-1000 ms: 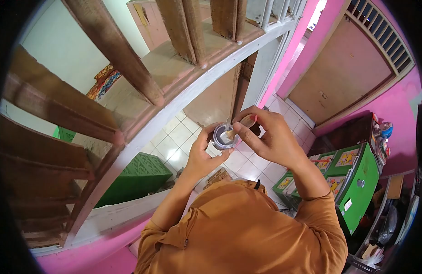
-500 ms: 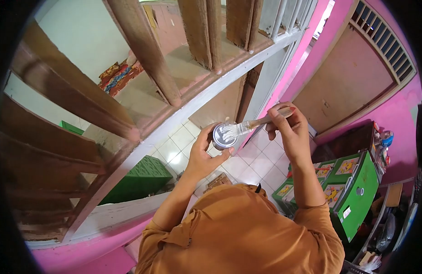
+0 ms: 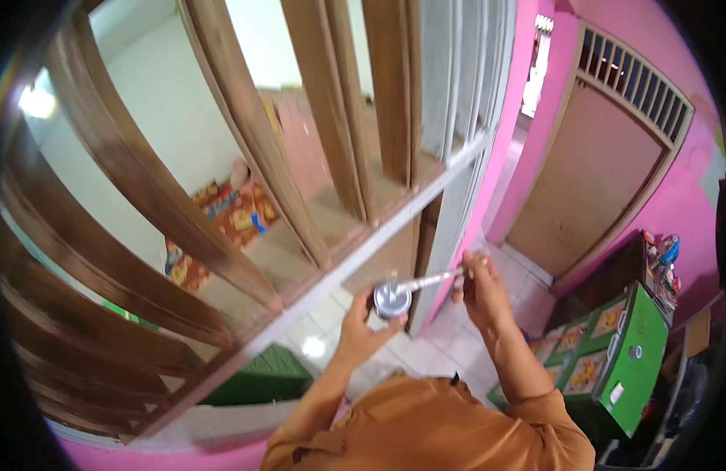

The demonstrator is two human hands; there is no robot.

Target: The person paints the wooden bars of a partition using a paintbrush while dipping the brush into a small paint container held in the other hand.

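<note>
My left hand [image 3: 360, 334] is wrapped round a small round paint container [image 3: 393, 301], its open top tilted up toward me. In my right hand [image 3: 485, 292] is a paintbrush [image 3: 433, 279], gripped by its handle. The brush lies nearly level, and its whitish bristle end is at the container's mouth. Whether the bristles touch the contents is too blurred to tell. Both hands are in front of my brown shirt.
Brown wooden slats [image 3: 327, 110] rise from a ledge [image 3: 343, 235] with a white edge. Beyond them lies a patterned cloth [image 3: 241, 216]. A green drawer cabinet [image 3: 626, 369] stands right, below a pink wall. A brown door [image 3: 587, 169] is behind. Tiled floor [image 3: 441, 345] shows below.
The view has tilted up, showing more of the slats. My right hand has shifted its hold back along the brush handle since the first frame, and the brush now appears edge-on.
</note>
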